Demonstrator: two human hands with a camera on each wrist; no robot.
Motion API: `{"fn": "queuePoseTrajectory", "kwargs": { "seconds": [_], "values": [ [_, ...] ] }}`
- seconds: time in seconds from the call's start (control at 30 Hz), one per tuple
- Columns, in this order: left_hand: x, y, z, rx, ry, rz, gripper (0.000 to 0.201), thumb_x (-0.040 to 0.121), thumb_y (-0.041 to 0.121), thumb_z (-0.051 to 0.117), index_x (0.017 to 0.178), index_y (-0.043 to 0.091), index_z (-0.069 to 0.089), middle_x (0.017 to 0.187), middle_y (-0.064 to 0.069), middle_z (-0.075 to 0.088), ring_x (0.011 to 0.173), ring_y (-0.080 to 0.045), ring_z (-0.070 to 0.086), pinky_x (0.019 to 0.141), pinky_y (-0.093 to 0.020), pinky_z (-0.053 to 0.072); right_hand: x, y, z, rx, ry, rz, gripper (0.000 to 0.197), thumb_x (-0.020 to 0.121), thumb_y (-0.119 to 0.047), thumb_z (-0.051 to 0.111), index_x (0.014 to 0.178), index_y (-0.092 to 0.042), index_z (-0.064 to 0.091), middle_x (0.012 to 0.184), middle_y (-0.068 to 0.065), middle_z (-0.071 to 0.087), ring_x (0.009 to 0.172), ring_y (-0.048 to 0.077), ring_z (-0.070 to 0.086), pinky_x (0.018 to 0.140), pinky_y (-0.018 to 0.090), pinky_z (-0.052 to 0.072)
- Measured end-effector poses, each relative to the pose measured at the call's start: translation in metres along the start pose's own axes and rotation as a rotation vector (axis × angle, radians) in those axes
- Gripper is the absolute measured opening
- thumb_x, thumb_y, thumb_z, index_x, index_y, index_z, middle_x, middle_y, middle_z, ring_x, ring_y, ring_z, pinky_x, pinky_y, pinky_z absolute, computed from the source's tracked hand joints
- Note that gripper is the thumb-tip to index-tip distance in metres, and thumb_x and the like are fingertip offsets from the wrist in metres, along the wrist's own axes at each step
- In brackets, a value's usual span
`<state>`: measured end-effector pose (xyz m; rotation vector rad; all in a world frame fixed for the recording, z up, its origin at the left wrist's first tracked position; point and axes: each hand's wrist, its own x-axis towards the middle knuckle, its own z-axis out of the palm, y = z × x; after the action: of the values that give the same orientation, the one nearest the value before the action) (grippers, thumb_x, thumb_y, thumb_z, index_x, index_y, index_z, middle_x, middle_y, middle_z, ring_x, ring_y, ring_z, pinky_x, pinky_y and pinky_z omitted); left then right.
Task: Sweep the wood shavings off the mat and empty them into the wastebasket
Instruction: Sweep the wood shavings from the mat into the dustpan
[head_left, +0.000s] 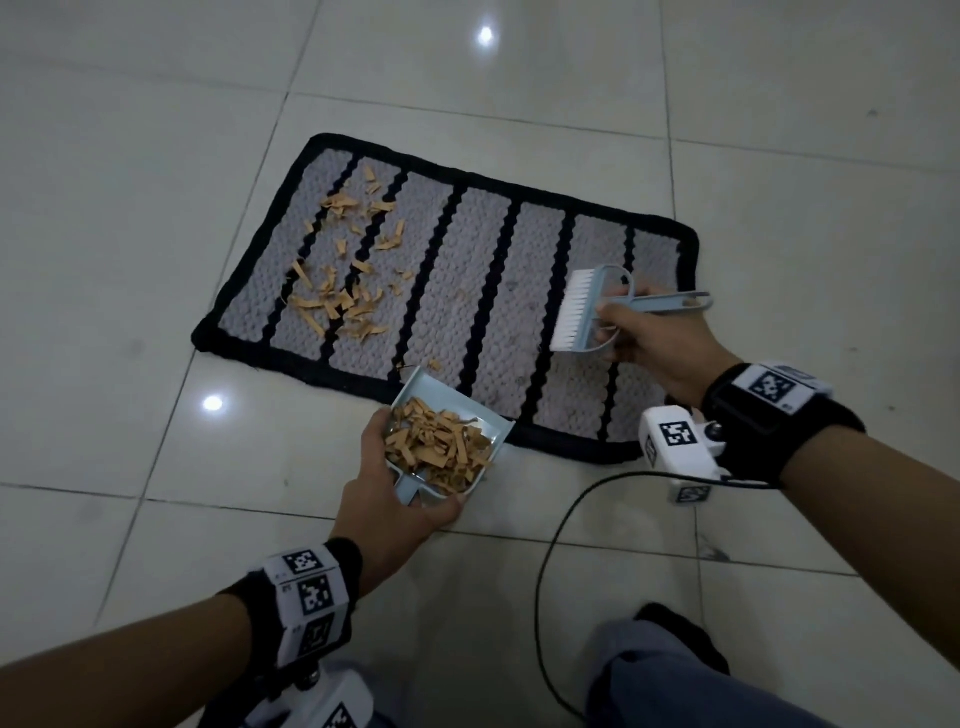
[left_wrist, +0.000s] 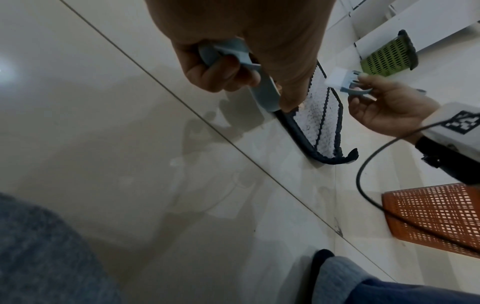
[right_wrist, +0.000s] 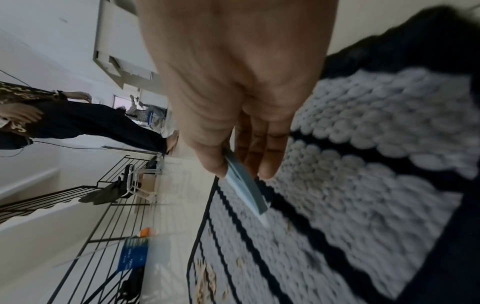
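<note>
While the left hand (head_left: 395, 499) grips the dustpan (head_left: 447, 441) by its short handle, fingers curled under it, the pan sits heaped with wood shavings (head_left: 439, 444) right at the mat's (head_left: 467, 291) near edge, mouth pointing onto the mat and looking lifted off it

Right hand (head_left: 644, 338) is closed around the brush (head_left: 587, 312), bristles facing the loose shavings (head_left: 343, 265), held above the mat's right half, not touching the weave as far as I can tell

Status by my read: roughly half done. A scatter still lies on the mat's far-left stripes, well apart from the pan. One or two bits sit just past the pan's lip

Risks from here:
- pan is full to the rim. Any tilt toward the mouth while repositioning dumps the load back onto the mat or the floor (head_left: 156, 260) beside it
- sweeping the second batch into an already heaped pan likely pushes pieces over the side walls. Emptying first looks safer
- mat is a chunky knit with raised ridges; thin curls can snag in the weave, so a hard flick may fling them off the mat's far edge onto tile instead of into the pan
- mat is light and loose on glossy tile; brush drag could slide or bunch it
- cable (head_left: 545, 571) from the right wrist loops on the floor near the mat's near edge, could catch on the carry
- two candidate bins show in the left wrist view: an orange mesh basket (left_wrist: 431, 218) near the mat's right corner, a green one (left_wrist: 389, 55) further off. Which is the wastebasket I can't tell; wrong pick costs a longer carry with a brimming pan
</note>
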<state>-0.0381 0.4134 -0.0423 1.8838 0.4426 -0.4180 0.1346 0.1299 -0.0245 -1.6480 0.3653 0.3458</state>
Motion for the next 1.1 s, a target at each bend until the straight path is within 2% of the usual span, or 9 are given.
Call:
{"fn": "queuePoseTrajectory", "kwargs": {
  "seconds": [0.1, 0.2, 0.27, 0.4, 0.67, 0.8, 0.87, 0.97, 1.1],
  "values": [
    [-0.001, -0.002, 0.001, 0.007, -0.019, -0.002, 0.111, 0.062, 0.029, 0.091, 0.145, 0.043, 0.018, 0.112, 0.032, 0.056, 0.095, 0.003, 0.064, 0.083, -0.027, 0.056, -0.005, 0.006, -0.013, 0.014, -0.045, 0.021, 0.034, 0.085, -0.013, 0.073, 0.112, 0.003, 0.058, 0.088, 0.013, 0.065, 0.073, 0.022, 0.063, 0.065, 0.035, 0.054],
    [-0.004, -0.003, 0.003, 0.019, -0.032, -0.013, 0.113, 0.062, 0.028, 0.091, 0.146, 0.041, 0.017, 0.112, 0.031, 0.055, 0.096, 0.003, 0.063, 0.085, -0.027, 0.056, -0.012, 0.005, -0.014, 0.026, -0.077, 0.023, 0.025, 0.081, -0.015, 0.077, 0.095, -0.010, 0.058, 0.086, 0.012, 0.064, 0.070, 0.020, 0.062, 0.059, 0.032, 0.054],
    [-0.004, -0.003, 0.004, 0.019, -0.034, -0.011, 0.114, 0.062, 0.027, 0.091, 0.147, 0.041, 0.016, 0.113, 0.031, 0.055, 0.095, 0.005, 0.063, 0.087, -0.028, 0.056, -0.018, 0.001, -0.007, -0.038, -0.096, 0.001, 0.021, 0.079, -0.020, 0.078, 0.089, -0.011, 0.062, 0.084, 0.013, 0.065, 0.071, 0.020, 0.062, 0.054, 0.029, 0.052],
    [-0.005, -0.005, 0.000, 0.009, -0.011, -0.016, 0.112, 0.063, 0.025, 0.090, 0.146, 0.042, 0.017, 0.110, 0.033, 0.055, 0.089, 0.007, 0.064, 0.075, -0.017, 0.054, -0.024, -0.008, 0.022, -0.071, -0.204, -0.007, 0.032, 0.081, -0.024, 0.076, 0.099, 0.002, 0.069, 0.089, 0.015, 0.072, 0.066, 0.019, 0.061, 0.051, 0.027, 0.050],
    [-0.006, -0.005, -0.008, -0.019, 0.042, -0.002, 0.112, 0.064, 0.023, 0.090, 0.146, 0.040, 0.017, 0.107, 0.032, 0.057, 0.083, 0.011, 0.064, 0.082, -0.032, 0.058, -0.019, -0.014, 0.095, -0.237, -0.283, -0.060, 0.026, 0.087, -0.028, 0.071, 0.091, -0.003, 0.068, 0.079, 0.008, 0.074, 0.058, 0.018, 0.061, 0.048, 0.030, 0.051],
    [-0.006, -0.010, -0.015, -0.047, 0.066, -0.012, 0.113, 0.063, 0.024, 0.090, 0.147, 0.041, 0.016, 0.110, 0.032, 0.054, 0.084, 0.015, 0.063, 0.081, -0.027, 0.056, -0.005, -0.017, 0.116, -0.353, -0.234, -0.183, 0.030, 0.090, -0.028, 0.067, 0.085, 0.002, 0.065, 0.072, 0.010, 0.068, 0.056, 0.011, 0.059, 0.048, 0.021, 0.047],
    [-0.005, -0.015, -0.017, -0.060, 0.070, -0.017, 0.115, 0.062, 0.025, 0.091, 0.147, 0.040, 0.015, 0.110, 0.033, 0.054, 0.086, 0.015, 0.062, 0.083, -0.028, 0.057, 0.011, -0.019, 0.126, -0.476, -0.300, -0.244, 0.036, 0.089, -0.031, 0.067, 0.091, 0.005, 0.065, 0.084, 0.018, 0.070, 0.068, 0.020, 0.065, 0.059, 0.031, 0.053],
    [-0.003, -0.021, -0.020, -0.072, 0.071, -0.016, 0.114, 0.062, 0.024, 0.091, 0.147, 0.039, 0.015, 0.110, 0.036, 0.050, 0.088, 0.015, 0.062, 0.085, -0.029, 0.056, 0.029, -0.028, 0.144, -0.793, -0.543, -0.345, 0.026, 0.088, -0.034, 0.068, 0.095, -0.009, 0.067, 0.091, 0.011, 0.069, 0.082, 0.024, 0.065, 0.077, 0.046, 0.055],
    [0.000, -0.030, -0.025, -0.092, 0.063, -0.030, 0.116, 0.061, 0.027, 0.091, 0.146, 0.042, 0.013, 0.114, 0.033, 0.052, 0.099, 0.005, 0.063, 0.088, -0.030, 0.056, 0.052, -0.045, 0.172, -1.011, -0.709, -0.401, 0.021, 0.086, -0.030, 0.070, 0.096, -0.012, 0.065, 0.094, 0.005, 0.067, 0.085, 0.020, 0.063, 0.081, 0.041, 0.053]
  ]
}}
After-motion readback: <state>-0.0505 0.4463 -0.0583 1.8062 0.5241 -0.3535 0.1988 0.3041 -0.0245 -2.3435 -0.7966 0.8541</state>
